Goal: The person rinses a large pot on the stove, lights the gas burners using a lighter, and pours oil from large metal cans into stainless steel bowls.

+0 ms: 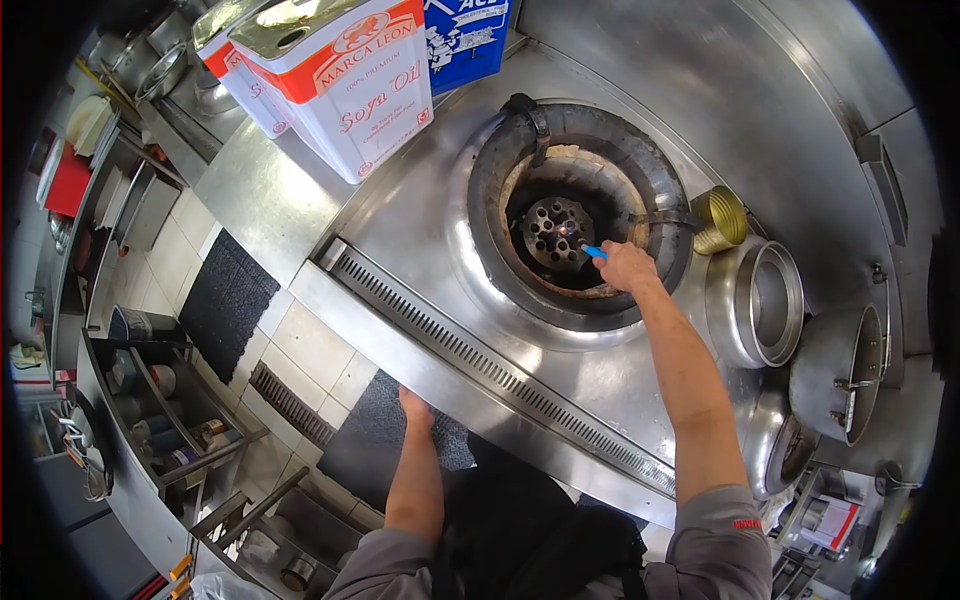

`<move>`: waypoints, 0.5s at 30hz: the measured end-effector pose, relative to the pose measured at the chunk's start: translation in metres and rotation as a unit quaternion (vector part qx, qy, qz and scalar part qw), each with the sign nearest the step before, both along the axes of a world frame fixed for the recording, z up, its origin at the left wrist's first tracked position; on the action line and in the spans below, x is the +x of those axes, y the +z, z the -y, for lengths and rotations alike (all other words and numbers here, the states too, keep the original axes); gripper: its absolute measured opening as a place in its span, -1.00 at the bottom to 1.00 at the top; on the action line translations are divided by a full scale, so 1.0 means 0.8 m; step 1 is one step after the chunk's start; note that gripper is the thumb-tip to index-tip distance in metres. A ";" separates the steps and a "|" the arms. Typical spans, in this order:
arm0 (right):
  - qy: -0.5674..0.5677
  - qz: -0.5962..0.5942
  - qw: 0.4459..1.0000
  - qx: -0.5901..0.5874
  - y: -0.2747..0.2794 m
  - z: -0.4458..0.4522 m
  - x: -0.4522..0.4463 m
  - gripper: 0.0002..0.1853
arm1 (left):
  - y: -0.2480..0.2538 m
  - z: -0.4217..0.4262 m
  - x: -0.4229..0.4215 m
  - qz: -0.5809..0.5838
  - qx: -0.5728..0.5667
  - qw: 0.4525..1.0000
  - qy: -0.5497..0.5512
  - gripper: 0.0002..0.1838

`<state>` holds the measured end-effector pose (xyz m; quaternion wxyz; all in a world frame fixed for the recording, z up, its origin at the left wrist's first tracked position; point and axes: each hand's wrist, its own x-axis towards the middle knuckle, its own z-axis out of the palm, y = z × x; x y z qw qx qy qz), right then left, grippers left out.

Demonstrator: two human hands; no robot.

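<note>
My right hand (pixel 629 267) reaches over the rim of a round wok burner (pixel 480 205) and is closed on a blue lighter (pixel 595 251). The lighter points at the perforated burner head (pixel 545 222) deep in the well, where a small bright glow shows. Below the front edge of the steel range (pixel 420 230) is my left hand (pixel 415 408); its fingers are partly hidden by that edge, so I cannot see what they touch. Dark metal brackets (pixel 537 130) sit on the burner ring.
Soy oil tins (pixel 350 100) and a blue container (pixel 465 45) stand at the back left. Right of the burner are an open tin can (pixel 720 220), a steel pot (pixel 755 300) and a larger pot (pixel 835 375). A slotted drain (pixel 480 360) runs along the front.
</note>
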<state>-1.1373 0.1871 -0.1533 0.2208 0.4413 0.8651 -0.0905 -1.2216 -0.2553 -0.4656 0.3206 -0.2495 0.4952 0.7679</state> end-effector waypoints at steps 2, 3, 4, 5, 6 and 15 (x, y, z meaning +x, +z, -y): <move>0.004 -0.006 1.000 -0.009 -0.004 -0.002 -0.002 -0.60 | -0.003 0.003 0.002 -0.013 -0.024 1.000 -0.011 -0.63; 0.008 0.004 1.000 -0.007 -0.005 -0.003 -0.004 -0.60 | -0.003 0.004 0.002 -0.019 -0.036 0.999 -0.016 -0.63; 0.010 0.014 1.000 -0.005 -0.005 -0.004 -0.006 -0.60 | -0.004 0.005 0.002 -0.019 -0.043 0.999 -0.021 -0.63; 0.013 0.025 1.000 -0.003 -0.005 -0.004 -0.006 -0.60 | -0.004 0.006 0.002 -0.019 -0.048 0.998 -0.026 -0.63; 0.011 0.025 1.000 0.000 -0.004 -0.004 -0.005 -0.60 | -0.005 0.006 0.002 -0.018 -0.054 0.998 -0.031 -0.63; -0.013 -0.002 1.000 0.029 0.015 -0.016 0.015 -0.62 | 0.004 0.002 0.001 0.002 -0.076 0.997 -0.018 -0.63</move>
